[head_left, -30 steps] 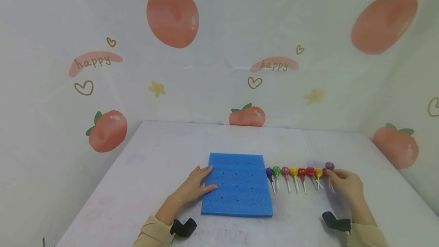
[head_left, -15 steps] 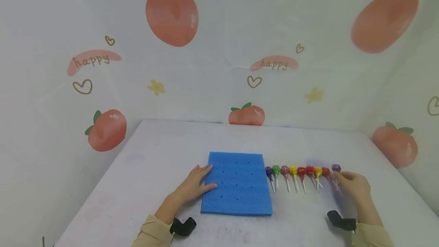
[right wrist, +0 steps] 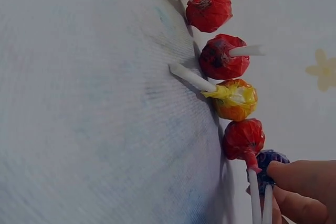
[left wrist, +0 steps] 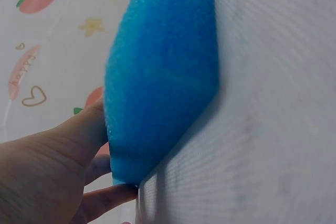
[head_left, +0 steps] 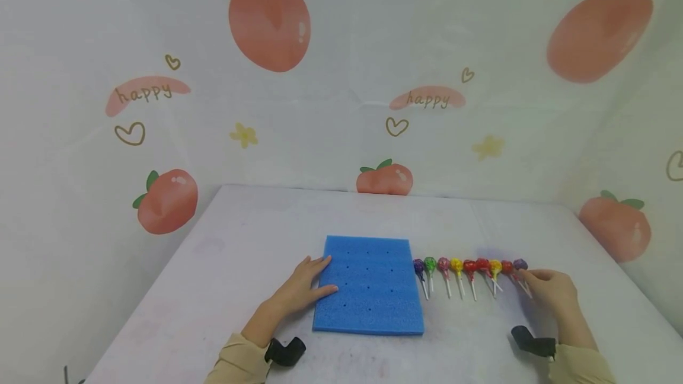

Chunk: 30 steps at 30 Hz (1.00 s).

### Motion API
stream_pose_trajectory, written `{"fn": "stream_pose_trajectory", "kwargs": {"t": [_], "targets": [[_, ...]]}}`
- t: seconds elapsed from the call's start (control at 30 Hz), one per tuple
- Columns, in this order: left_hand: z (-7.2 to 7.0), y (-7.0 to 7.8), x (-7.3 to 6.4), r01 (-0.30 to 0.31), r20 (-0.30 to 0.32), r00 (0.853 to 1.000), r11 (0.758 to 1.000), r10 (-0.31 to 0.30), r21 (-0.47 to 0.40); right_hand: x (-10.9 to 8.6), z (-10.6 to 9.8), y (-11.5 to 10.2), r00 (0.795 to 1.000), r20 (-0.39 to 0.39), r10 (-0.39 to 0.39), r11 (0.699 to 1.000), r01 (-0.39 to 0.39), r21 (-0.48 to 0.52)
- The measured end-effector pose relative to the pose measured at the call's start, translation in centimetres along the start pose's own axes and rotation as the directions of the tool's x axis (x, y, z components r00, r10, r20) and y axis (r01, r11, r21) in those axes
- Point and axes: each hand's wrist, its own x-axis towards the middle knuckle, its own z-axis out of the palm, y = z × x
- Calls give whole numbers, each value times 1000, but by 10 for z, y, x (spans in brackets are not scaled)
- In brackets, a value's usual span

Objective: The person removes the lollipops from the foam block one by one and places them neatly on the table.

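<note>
A blue foam board (head_left: 368, 286) with several small holes lies flat on the table. My left hand (head_left: 299, 289) rests at its left edge, fingers spread, the thumb over its top; the left wrist view has this hand (left wrist: 52, 171) beside the board's thick side. To the right of the board stretches a row of wrapped lollipops, among them a green lollipop (head_left: 430, 264) and a yellow lollipop (right wrist: 236, 100). At the row's right end my right hand (head_left: 552, 295) pinches a purple lollipop (right wrist: 270, 161) near its head, right next to a red lollipop (right wrist: 244, 139).
The white table (head_left: 267, 224) is backed by a white cloth printed with fruit. A dark purple lollipop (head_left: 418, 266) lies close against the board's right edge. One red lollipop (right wrist: 224, 59) has its stick slanted across its yellow neighbour's.
My right hand has shifted right with the purple lollipop, whose head has then come down and slightly left beside the red one. My left hand stays on the board.
</note>
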Motion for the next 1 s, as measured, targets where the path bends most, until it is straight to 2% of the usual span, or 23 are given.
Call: {"fn": "stream_pose_trajectory", "kwargs": {"t": [0.4, 0.67, 0.87, 1.0], "targets": [[0, -1, 1, -7, -3, 1000, 1000, 7, 4, 11, -1, 10, 997, 69, 27, 999, -25, -39], [-1, 0, 2, -11, 2, 1000, 1000, 11, 8, 6, -2, 9, 997, 70, 24, 999, -21, -43], [0, -2, 2, -15, 2, 1000, 1000, 15, 5, 9, -1, 12, 998, 67, 3, 997, 2, -72], [1, -3, 1, -11, 2, 1000, 1000, 11, 3, 10, -1, 12, 998, 58, 14, 997, -9, -73]]}}
